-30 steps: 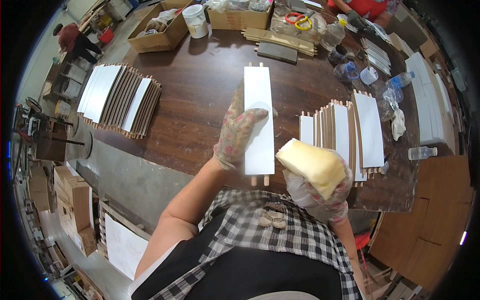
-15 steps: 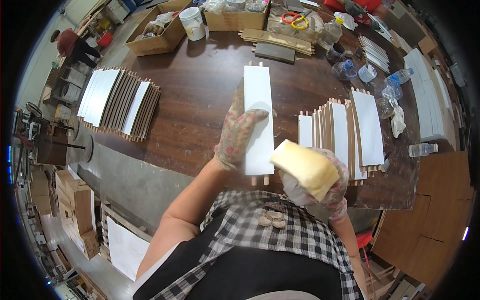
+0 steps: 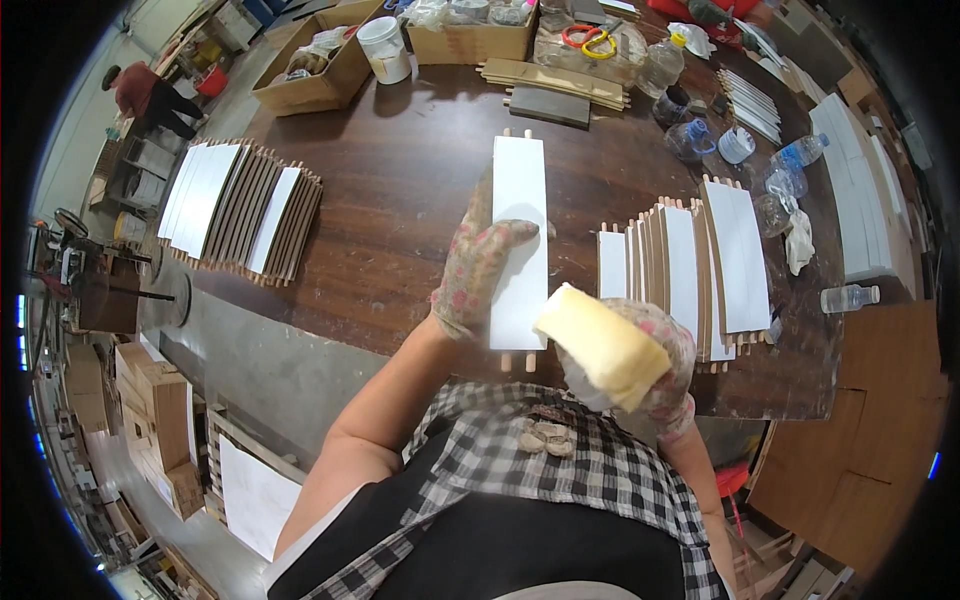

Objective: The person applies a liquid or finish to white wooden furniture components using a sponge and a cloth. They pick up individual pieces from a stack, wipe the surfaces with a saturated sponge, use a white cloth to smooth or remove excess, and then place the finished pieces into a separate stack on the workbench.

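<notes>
My left hand (image 3: 472, 270), in a flowered glove, grips a long white panel (image 3: 519, 190) with wooden dowels poking out at both ends. Its thumb lies across the white face, while the other fingers are hidden behind. The panel stands over the near part of the brown table (image 3: 400, 190). To its lower right, my right hand (image 3: 672, 345), also gloved, is closed on a pale yellow sponge (image 3: 605, 345). The sponge's upper left corner comes close to the panel's lower right edge; I cannot tell whether they touch. Something whitish shows beneath the sponge.
Similar doweled panels form a row (image 3: 240, 210) at left and another (image 3: 685, 270) at right. Along the back stand cardboard boxes (image 3: 315, 85), a white bucket (image 3: 384, 50), wood strips (image 3: 555, 85) and scissors (image 3: 590, 40). Plastic bottles (image 3: 797, 153) line the right. Another person (image 3: 150, 95) bends far left.
The sponge has turned slightly and shifted a little to the left, showing more of its side. The left hand and the panel have barely moved.
</notes>
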Action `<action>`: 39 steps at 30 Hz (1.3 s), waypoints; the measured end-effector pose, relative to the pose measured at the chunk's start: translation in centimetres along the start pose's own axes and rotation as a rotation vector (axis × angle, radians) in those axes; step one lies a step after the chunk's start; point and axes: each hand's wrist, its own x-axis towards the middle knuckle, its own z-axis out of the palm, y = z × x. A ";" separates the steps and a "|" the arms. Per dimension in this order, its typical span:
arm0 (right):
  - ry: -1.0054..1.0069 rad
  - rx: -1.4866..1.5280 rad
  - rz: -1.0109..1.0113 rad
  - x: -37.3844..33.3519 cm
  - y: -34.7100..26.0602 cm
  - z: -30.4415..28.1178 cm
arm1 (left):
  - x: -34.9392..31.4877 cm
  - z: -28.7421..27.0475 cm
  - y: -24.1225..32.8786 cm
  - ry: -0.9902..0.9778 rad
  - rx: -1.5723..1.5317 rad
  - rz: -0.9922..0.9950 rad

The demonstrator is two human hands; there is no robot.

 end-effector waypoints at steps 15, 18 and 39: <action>0.020 -0.581 -0.435 2.1 -1.7 0.0 | 0.1 0.0 -0.9 0.044 -0.229 -0.107; -0.029 -0.372 -0.402 2.4 -1.2 -0.3 | 0.1 0.2 -0.8 0.034 -0.196 -0.124; 0.092 -1.020 -0.780 11.2 -2.6 3.1 | -1.1 3.1 -0.4 -0.375 -0.536 -0.034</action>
